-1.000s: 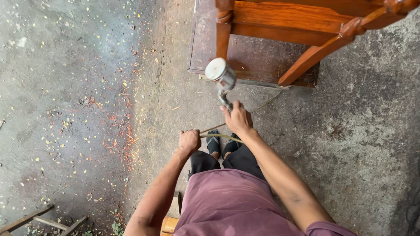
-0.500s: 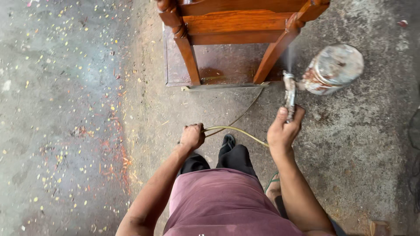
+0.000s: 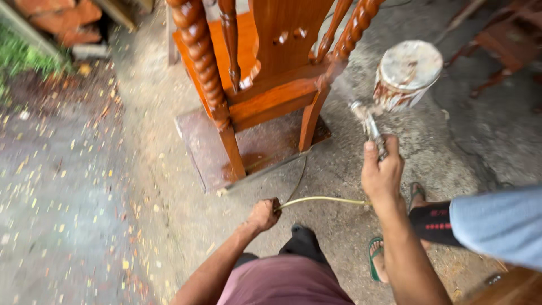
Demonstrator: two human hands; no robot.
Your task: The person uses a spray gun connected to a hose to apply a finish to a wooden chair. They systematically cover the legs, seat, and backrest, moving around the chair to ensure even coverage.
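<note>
Since half a sec ago, view swung up & closer: chair [image 3: 271,85] now fills top, spray gun [image 3: 370,121] lifted nearer its leg. R hand [image 3: 383,169] wrapped tight on gun grip, nozzle just beyond fingers, mist at chair rail. Cup [image 3: 407,73] sits atop gun, lid on, contents can't tell. L hand [image 3: 264,213] fisted round yellow hose [image 3: 322,199], which runs across to R hand.

Red bricks [image 3: 53,20] — grass [image 3: 22,56] beside them.
</note>
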